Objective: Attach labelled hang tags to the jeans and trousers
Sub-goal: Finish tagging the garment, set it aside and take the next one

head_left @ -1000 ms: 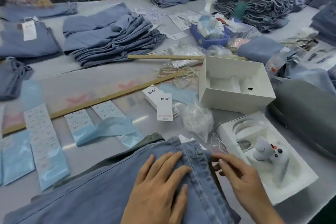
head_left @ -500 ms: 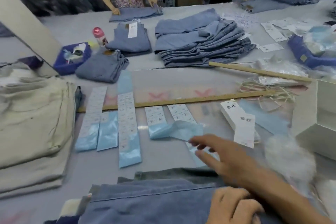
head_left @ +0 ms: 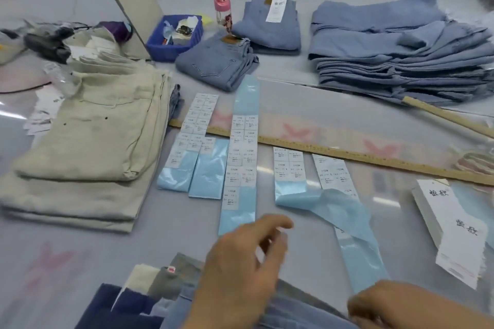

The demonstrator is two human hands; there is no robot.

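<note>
At bottom centre the left hand [head_left: 240, 262] hovers with loosely curled fingers, holding nothing, just below the sticker strips [head_left: 239, 168]. The right hand [head_left: 395, 304] rests on the jeans [head_left: 294, 310] at bottom right; its fingers are blurred, grip unclear. Hang tags [head_left: 451, 224] lie at right.

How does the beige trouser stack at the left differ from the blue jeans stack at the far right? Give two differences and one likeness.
The beige trouser stack is pale cream; the blue jeans stack is light denim blue. The beige stack holds few garments, the blue stack many more. Both are folded garments lying flat on the table.
</note>
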